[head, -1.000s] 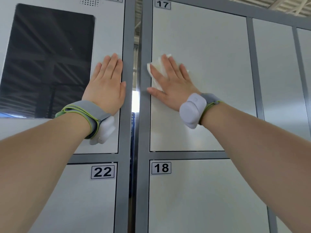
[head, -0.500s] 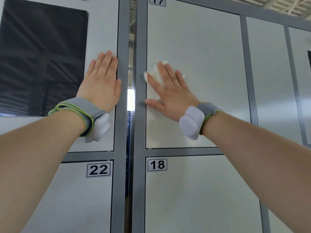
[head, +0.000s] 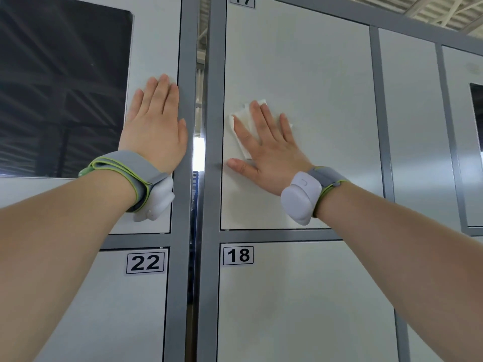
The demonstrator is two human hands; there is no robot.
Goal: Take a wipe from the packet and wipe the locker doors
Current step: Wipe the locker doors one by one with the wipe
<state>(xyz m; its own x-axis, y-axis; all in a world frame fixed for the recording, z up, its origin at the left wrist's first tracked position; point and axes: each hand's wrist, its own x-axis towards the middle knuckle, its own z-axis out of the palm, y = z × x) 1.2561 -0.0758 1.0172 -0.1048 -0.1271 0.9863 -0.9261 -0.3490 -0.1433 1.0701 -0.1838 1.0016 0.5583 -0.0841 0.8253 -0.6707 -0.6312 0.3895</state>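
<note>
Directly ahead stands a bank of lockers (head: 407, 126) with pale doors in grey frames. Door 17 (head: 313, 69) fills the upper right of centre, with door 18 (head: 300, 309) below it and door 22 (head: 109, 322) at lower left. Above door 22 is a panel (head: 154, 35) that carries a dark, glossy screen (head: 60, 87). A narrow gap (head: 198, 131) runs vertically between the two columns of lockers. Both bare forearms reach up from the lower corners. The left hand (head: 154, 131) lies flat on the panel just right of the screen, fingers straight and close together, its thumb side along the grey frame. The right hand (head: 271, 152) is spread flat on door 17, fingers fanned and thumb out towards the frame. Each wrist bears a grey, green-edged strap with a white unit, left (head: 156, 202) and right (head: 300, 197). The white wipe (head: 245, 113) is pressed against door 17 under the right fingers, its edges showing above and left of them. Number labels 17 (head: 241, 0), 18 (head: 238, 255) and 22 (head: 145, 262) sit at the door corners.
</note>
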